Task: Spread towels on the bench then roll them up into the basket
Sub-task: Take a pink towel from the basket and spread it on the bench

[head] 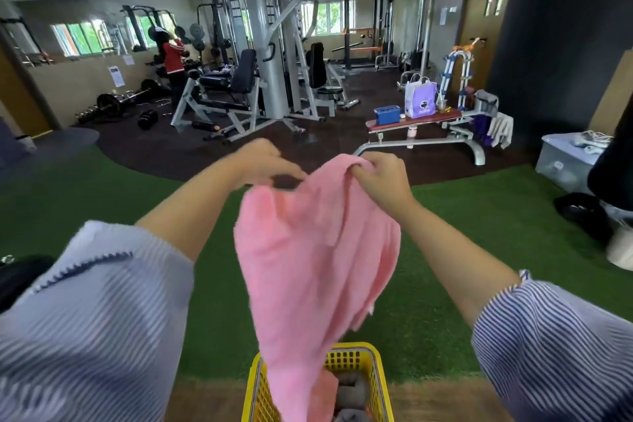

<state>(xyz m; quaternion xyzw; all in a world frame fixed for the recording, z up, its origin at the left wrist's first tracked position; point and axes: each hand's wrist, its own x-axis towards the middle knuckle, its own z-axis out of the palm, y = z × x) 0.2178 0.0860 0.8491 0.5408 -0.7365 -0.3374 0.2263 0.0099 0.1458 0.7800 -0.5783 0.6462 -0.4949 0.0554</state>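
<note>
Left hand is raised, fingers curled, pinching the top edge of the soft pink terry towel; motion blur, so the grip is a best read. Right hand grasps the bunched top edge firmly. Towel hangs between both hands, long axis vertical, lower end dropping into the yellow perforated plastic basket near the person, grey rolled towels inside. Next: probably pull the corners apart to spread it.
</note>
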